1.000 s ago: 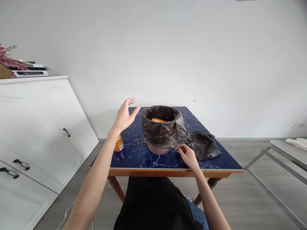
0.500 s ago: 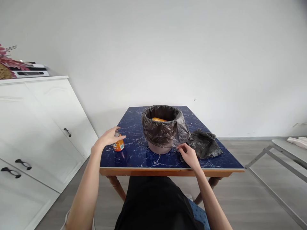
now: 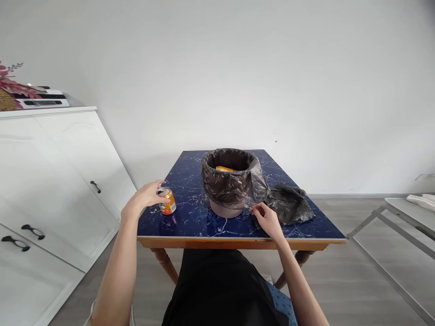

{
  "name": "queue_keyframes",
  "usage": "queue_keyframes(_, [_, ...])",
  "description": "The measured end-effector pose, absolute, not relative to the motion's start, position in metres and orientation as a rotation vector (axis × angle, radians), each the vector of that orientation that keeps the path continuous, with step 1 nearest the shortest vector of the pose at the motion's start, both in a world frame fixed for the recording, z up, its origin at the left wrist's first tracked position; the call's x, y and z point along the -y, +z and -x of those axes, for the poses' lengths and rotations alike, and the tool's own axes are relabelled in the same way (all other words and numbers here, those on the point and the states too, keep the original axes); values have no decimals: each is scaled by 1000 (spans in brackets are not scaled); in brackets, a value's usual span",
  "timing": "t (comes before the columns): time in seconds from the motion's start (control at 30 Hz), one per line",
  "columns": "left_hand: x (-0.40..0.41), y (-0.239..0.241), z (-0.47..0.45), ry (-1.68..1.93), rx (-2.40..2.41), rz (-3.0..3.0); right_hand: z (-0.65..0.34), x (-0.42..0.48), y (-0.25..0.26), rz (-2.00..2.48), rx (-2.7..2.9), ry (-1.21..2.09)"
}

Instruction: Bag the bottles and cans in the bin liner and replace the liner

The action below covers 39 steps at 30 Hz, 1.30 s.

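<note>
An orange drink can (image 3: 167, 202) stands tilted near the left edge of the blue marble-pattern table (image 3: 195, 222). My left hand (image 3: 142, 198) is closed on the can's top rim. A round bin (image 3: 224, 210) lined with a black plastic bag (image 3: 227, 183) sits mid-table, with something orange (image 3: 224, 169) inside. My right hand (image 3: 268, 218) rests on the table by the bin's base, its fingers pinched on the liner's loose edge. A second crumpled black bag (image 3: 289, 203) lies right of the bin.
A white cabinet (image 3: 50, 181) with dark handles stands to the left, with flowers and a flat device on top. A metal rack (image 3: 390, 222) is at the right. A white wall rises behind the table. My dark-clothed lap is below the table's front edge.
My left hand dropped from beside the bin to the orange can, took hold of its top and tipped it leftward. The right hand stayed at the liner's edge.
</note>
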<state>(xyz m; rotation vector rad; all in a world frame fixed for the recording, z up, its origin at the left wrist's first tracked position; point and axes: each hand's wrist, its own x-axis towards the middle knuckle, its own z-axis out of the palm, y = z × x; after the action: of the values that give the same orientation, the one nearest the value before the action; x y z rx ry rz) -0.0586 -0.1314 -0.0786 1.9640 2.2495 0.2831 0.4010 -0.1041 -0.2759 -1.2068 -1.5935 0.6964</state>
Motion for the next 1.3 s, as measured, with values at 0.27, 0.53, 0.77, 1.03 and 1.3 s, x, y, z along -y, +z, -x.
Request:
queue_keyframes(0.27, [132, -69, 50, 300, -2295, -1976, -401, 103, -277, 1198, 1600, 690])
queue_keyframes(0.53, [139, -59, 37, 438, -2364, -1956, -402, 102, -278, 1196, 1604, 692])
queue_keyframes(0.77, [150, -29, 6, 992, -2440, -2103, -401, 103, -276, 1198, 1599, 691])
queue_keyframes(1.03, [162, 0, -41, 1850, -1944, -2504, -401, 103, -277, 1199, 1598, 702])
queue_keyframes(1.3, [156, 8, -94, 1982, -1503, -2624, -401, 103, -276, 1192, 1598, 702])
